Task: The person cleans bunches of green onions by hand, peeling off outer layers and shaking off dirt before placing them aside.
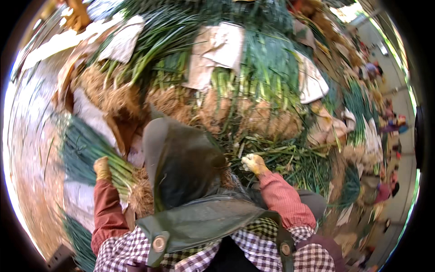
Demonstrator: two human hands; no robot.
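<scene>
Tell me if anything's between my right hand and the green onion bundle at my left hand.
Yes: your dark green apron bulges up between your right hand and the green onion bundle, just right of the bundle's roots.

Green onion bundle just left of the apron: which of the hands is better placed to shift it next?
Probably the left: the left hand appears to rest on that bundle, while the right hand is across the apron, near loose green leaves.

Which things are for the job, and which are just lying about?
Probably for the job:
the leafy bundle under the left hand
the dark green apron being worn

Seemingly just lying about:
loose leaves near the right hand
the white sheet draped over plants
</scene>
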